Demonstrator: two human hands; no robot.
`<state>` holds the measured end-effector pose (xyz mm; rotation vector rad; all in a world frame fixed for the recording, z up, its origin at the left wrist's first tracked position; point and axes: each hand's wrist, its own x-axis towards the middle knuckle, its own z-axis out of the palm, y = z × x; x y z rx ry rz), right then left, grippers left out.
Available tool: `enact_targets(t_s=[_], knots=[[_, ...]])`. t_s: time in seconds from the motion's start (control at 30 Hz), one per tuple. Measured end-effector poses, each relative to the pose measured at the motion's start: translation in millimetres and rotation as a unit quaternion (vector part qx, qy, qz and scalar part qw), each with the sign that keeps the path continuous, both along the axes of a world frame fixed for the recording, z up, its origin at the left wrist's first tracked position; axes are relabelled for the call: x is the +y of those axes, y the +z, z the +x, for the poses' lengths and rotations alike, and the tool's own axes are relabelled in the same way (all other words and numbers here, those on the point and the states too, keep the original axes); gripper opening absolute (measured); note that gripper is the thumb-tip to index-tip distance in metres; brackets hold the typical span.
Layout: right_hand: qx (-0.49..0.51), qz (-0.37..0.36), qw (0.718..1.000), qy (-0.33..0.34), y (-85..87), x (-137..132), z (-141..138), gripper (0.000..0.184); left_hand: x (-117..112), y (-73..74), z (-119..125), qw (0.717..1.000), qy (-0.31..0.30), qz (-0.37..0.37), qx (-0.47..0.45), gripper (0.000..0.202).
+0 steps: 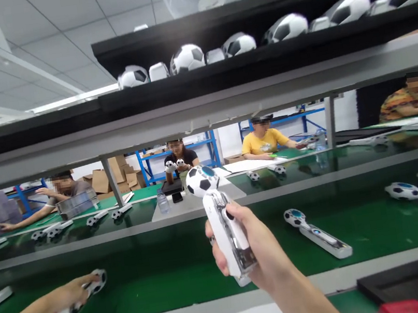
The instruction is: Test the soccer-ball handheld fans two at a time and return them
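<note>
A worker's view across a green conveyor belt (165, 283) on a toy assembly line. At centre, toward six o'clock, the right hand (257, 254) is wrapped in a fist around the white handle of a handheld fan (220, 217), held upright, its football-patterned head at twelve o'clock from the hand. At eight o'clock, the left hand (71, 297) is closed around a second fan (83, 298) low over the belt. Another fan (316, 232) lies flat on the belt at three o'clock from the raised one. Football shells (186, 58) line a black shelf at twelve o'clock. Seated co-workers (265, 140) face across the far belt.
</note>
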<state>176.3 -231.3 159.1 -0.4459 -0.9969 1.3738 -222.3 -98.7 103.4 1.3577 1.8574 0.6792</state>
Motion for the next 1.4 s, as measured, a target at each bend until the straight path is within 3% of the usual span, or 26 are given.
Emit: enact_targets(t_s=[0.1, 0.23, 0.37, 0.5, 0.63, 0.77, 0.87, 1.03, 1.23, 1.4], knots=[[-0.042, 0.021, 0.999, -0.015, 2.9, -6, -1, 0.030, -10, 24.6, 44, 0.994, -0.060, 0.015, -0.088, 0.030], [-0.058, 0.031, 0.997, -0.046, 4.0, -10, -6, 0.029, -44, 55.5, 117, 0.968, -0.100, 0.118, -0.199, 0.052], [-0.077, 0.040, 0.994, -0.064, -1.4, -15, -20, 0.032, -96, 63.5, 185, 0.919, -0.119, 0.246, -0.284, 0.064], [-0.113, 0.116, 0.980, -0.120, -12.5, -22, -35, 0.036, -131, 63.7, 222, 0.888, -0.200, 0.308, -0.278, 0.053], [-0.135, 0.141, 0.976, -0.097, -21.8, -23, -42, 0.038, -145, 62.2, 222, 0.889, -0.211, 0.336, -0.229, 0.046], [-0.165, 0.148, 0.969, -0.108, -26.9, -20, -45, 0.042, -146, 47.1, 208, 0.895, -0.187, 0.349, -0.206, 0.053], [-0.175, 0.160, 0.968, -0.084, -29.5, -15, -48, 0.045, -142, 36.7, 199, 0.890, -0.177, 0.395, -0.145, 0.048], [-0.224, 0.195, 0.954, -0.047, -30.7, -10, -43, 0.043, -139, 38.3, 187, 0.877, -0.229, 0.412, -0.095, 0.041], [-0.294, 0.226, 0.924, -0.099, -32.6, -13, -42, 0.042, -137, 41.6, 182, 0.869, -0.261, 0.416, -0.059, 0.051], [-0.293, 0.248, 0.909, -0.161, -34.6, -15, -52, 0.038, -141, 43.5, 182, 0.871, -0.260, 0.415, -0.026, 0.050]])
